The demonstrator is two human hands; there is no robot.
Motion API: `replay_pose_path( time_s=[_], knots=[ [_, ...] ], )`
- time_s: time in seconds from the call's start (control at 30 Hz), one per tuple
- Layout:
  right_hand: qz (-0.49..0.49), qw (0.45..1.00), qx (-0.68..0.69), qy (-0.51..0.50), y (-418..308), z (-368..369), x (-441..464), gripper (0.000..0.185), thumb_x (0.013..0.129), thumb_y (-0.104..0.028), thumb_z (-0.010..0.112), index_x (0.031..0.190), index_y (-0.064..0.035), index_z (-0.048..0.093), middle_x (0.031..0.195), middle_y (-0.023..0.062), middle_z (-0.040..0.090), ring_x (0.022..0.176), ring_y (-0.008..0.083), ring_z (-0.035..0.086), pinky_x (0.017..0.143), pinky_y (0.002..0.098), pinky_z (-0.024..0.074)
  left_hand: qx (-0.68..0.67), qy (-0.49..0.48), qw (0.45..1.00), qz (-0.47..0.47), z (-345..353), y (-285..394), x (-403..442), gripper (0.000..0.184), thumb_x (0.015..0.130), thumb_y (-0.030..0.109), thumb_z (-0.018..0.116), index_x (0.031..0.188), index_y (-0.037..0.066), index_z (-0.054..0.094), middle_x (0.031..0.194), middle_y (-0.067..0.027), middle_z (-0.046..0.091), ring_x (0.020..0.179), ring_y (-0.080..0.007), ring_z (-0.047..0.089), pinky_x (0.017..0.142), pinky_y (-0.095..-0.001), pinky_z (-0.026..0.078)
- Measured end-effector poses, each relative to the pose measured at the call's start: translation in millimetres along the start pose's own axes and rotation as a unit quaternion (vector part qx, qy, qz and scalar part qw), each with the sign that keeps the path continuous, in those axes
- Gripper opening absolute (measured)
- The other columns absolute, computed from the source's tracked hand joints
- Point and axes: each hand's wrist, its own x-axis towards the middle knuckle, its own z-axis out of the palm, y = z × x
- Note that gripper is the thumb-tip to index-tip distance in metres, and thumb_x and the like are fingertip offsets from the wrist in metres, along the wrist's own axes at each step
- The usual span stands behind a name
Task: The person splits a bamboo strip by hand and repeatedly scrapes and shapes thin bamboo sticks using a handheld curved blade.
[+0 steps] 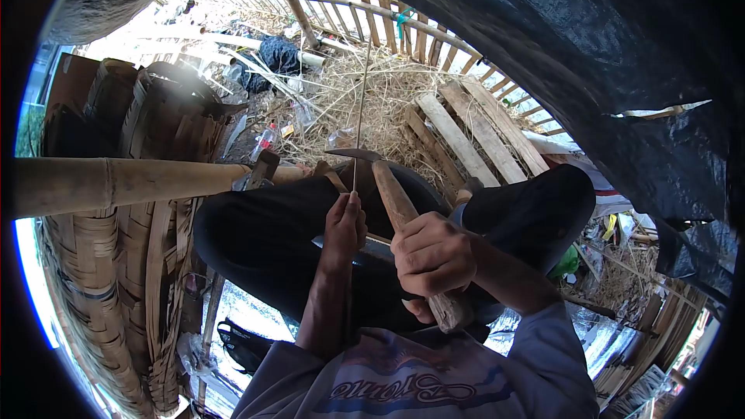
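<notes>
My left hand [345,221] pinches a thin bamboo strip [361,109] between thumb and fingers; the strip rises almost straight away from me over the straw. Wrapped round a thick wooden handle, my right hand [434,256] holds a curved-blade knife [397,195]. Its dark blade [353,154] points left and crosses the strip just beyond my left fingertips; whether it touches the strip I cannot tell. Behind my left wrist, a flat grey piece [376,249] shows partly over my lap, mostly hidden. Both hands are in front of my crossed legs [256,221].
A thick bamboo pole [132,185] runs in from the left to my knee. Rolls of woven bamboo [97,287] stand at left. Ahead are straw [334,93], wooden slats [473,128], a plastic bottle [265,140] and a slatted fence [388,19]. Dark sheeting [574,39] hangs at right.
</notes>
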Motion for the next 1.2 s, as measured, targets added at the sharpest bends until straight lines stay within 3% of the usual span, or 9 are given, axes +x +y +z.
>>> replay_pose_path(
  time_s=[0.3,0.37,0.47,0.6,0.7,0.87,1.0,1.07,1.2],
  knots=[
    [-0.018,0.999,-0.035,-0.035,3,8,-8,0.017,0.068,-0.012,0.068,0.068,-0.0057,0.052,0.061,0.0007,0.049,0.051,0.0161,0.054,0.05,0.0289,0.0473,-0.009,-0.015,1.0,0.012,0,-4,0,0.023,0.099,0.028,0.044,0.079,0.017,0.045,0.052,0.0093,0.03,0.036,-0.0007,0.024,0.032,-0.0199,0.016],
    [-0.026,0.984,-0.15,-0.095,10,-2,-8,0.02,0.067,-0.013,0.071,0.069,-0.0055,0.052,0.06,0.0004,0.048,0.052,0.0166,0.055,0.051,0.0294,0.0477,0.047,-0.051,0.996,0.046,7,-10,-4,0.022,0.099,0.028,0.044,0.081,0.016,0.046,0.052,0.0088,0.033,0.037,-0.0011,0.026,0.032,-0.0201,0.017],
    [0.023,0.978,-0.199,-0.062,26,-22,-20,0.025,0.062,-0.019,0.074,0.073,-0.0069,0.054,0.06,0.0006,0.05,0.052,0.018,0.055,0.049,0.0302,0.0442,0.042,-0.058,0.997,0.018,20,-21,-6,0.022,0.099,0.027,0.044,0.082,0.015,0.047,0.053,0.0085,0.035,0.037,-0.0014,0.027,0.032,-0.0202,0.019],
    [0.017,0.993,-0.115,-0.019,8,-25,-14,0.022,0.064,-0.018,0.072,0.071,-0.0056,0.055,0.061,0.0014,0.049,0.052,0.0183,0.055,0.048,0.0313,0.0435,0.009,-0.048,0.999,0.012,16,-31,5,0.02,0.099,0.027,0.044,0.083,0.016,0.048,0.054,0.009,0.034,0.037,-0.0011,0.026,0.033,-0.0196,0.018],
    [0.01,0.997,-0.078,-0.022,-20,-6,-7,0.021,0.065,-0.017,0.071,0.07,-0.005,0.055,0.061,0.0017,0.048,0.051,0.0178,0.054,0.048,0.0308,0.0452,-0.008,-0.046,0.998,-0.034,11,-12,1,0.019,0.098,0.027,0.045,0.083,0.017,0.047,0.054,0.0093,0.032,0.037,-0.0008,0.025,0.033,-0.0197,0.017],
    [0.007,0.998,-0.038,-0.047,-30,1,-12,0.018,0.073,-0.014,0.068,0.069,-0.0053,0.053,0.062,0.0013,0.052,0.053,0.0171,0.056,0.054,0.0305,0.0505,-0.032,-0.053,0.998,-0.028,7,-11,3,0.019,0.098,0.028,0.045,0.083,0.017,0.046,0.054,0.0093,0.032,0.037,-0.0007,0.025,0.032,-0.0199,0.016],
    [0.006,0.992,-0.104,-0.067,-14,-7,-15,0.017,0.073,-0.014,0.068,0.07,-0.0051,0.054,0.063,0.0021,0.052,0.054,0.0176,0.056,0.054,0.031,0.0502,-0.022,-0.055,0.997,-0.041,15,-5,-4,0.018,0.099,0.027,0.045,0.083,0.017,0.046,0.053,0.0092,0.031,0.037,-0.0008,0.025,0.032,-0.02,0.016],
    [0.014,0.993,-0.117,-0.024,-3,-15,-19,0.023,0.062,-0.015,0.072,0.073,-0.0048,0.055,0.062,0.0021,0.049,0.054,0.0186,0.056,0.052,0.031,0.0476,-0.002,-0.069,0.997,-0.043,15,-8,-6,0.018,0.099,0.026,0.045,0.083,0.017,0.046,0.052,0.0093,0.031,0.037,-0.0007,0.024,0.032,-0.0201,0.016],
    [0.031,0.981,-0.189,0.022,9,-40,-20,0.022,0.062,-0.013,0.072,0.074,-0.0048,0.055,0.062,0.0021,0.049,0.054,0.0194,0.055,0.051,0.0314,0.0458,0.013,-0.077,0.997,-0.026,16,-18,-3,0.018,0.099,0.025,0.044,0.082,0.017,0.047,0.052,0.0095,0.03,0.036,-0.0008,0.023,0.032,-0.0206,0.016]
  ],
)
